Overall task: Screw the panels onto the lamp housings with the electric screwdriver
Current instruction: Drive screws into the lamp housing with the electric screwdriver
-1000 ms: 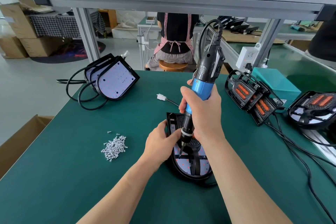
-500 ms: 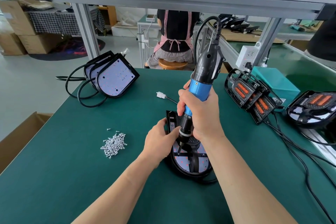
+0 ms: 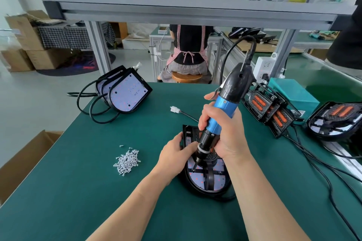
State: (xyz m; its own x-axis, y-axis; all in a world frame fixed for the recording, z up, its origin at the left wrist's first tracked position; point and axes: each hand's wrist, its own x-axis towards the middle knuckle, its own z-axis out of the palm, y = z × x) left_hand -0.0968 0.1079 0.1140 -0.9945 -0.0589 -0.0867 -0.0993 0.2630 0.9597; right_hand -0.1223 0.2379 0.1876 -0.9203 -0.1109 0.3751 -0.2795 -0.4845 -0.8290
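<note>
right hand (image 3: 225, 135) wrapped round the screwdriver (image 3: 225, 103), leaning up-right with its tip down on the panel (image 3: 197, 179), left hand (image 3: 174, 154) curled gripping the housing (image 3: 189, 130) edge

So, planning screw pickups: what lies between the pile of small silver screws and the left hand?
Only bare green table mat, seen in the head view.

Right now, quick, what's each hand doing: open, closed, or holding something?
Left hand: closed, fingers curled on the edge of the lamp housing.
Right hand: closed, gripping the electric screwdriver.
</note>
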